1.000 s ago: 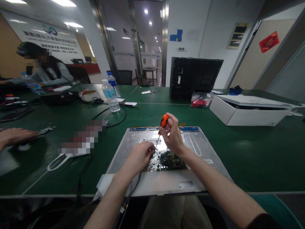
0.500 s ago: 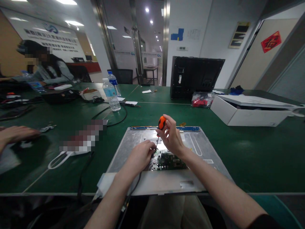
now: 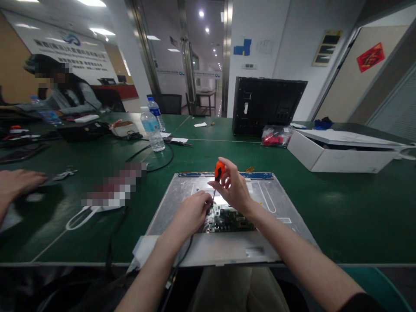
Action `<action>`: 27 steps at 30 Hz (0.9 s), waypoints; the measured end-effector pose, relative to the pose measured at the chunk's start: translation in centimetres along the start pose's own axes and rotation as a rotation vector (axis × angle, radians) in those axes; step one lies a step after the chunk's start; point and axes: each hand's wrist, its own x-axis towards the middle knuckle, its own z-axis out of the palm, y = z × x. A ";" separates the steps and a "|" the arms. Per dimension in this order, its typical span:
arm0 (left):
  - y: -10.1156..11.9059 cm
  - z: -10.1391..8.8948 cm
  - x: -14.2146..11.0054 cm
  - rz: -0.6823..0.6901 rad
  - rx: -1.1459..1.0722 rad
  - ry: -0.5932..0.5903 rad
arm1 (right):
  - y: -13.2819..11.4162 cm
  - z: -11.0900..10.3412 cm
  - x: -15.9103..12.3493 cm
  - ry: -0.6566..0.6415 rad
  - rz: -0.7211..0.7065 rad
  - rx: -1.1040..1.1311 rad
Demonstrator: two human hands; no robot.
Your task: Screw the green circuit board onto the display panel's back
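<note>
An orange and black screwdriver (image 3: 219,170) stands nearly upright, its handle held by my right hand (image 3: 234,186). Its thin shaft runs down to the upper left corner of a green circuit board (image 3: 229,219). Close by the tip, my left hand (image 3: 195,210) has its fingers pressed together at the board's left edge; whatever they pinch is hidden. The board lies on a flat silver metal display panel (image 3: 282,203), with a narrow blue circuit strip (image 3: 260,175) along the panel's far edge. A black cable (image 3: 186,251) passes under my left wrist.
A black monitor (image 3: 269,106) and an open white box (image 3: 344,151) stand behind to the right. Water bottles (image 3: 152,130) stand back left, near a loose black cable. Another person's hand (image 3: 21,184) rests at the far left, beside a partly blurred-out item with a white strap (image 3: 81,219).
The screwdriver handle has tipped slightly left and my right fingers have shifted around it. My left hand stays in place. The other person's hand at the left has moved a little.
</note>
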 end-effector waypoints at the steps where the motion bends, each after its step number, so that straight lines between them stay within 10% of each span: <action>1: 0.0 0.0 0.0 0.001 -0.002 -0.002 | -0.1 -0.1 0.0 -0.012 0.003 0.000; 27: -0.3 -0.1 -0.2 0.006 0.008 0.009 | -0.6 0.3 0.1 -0.060 -0.014 -0.001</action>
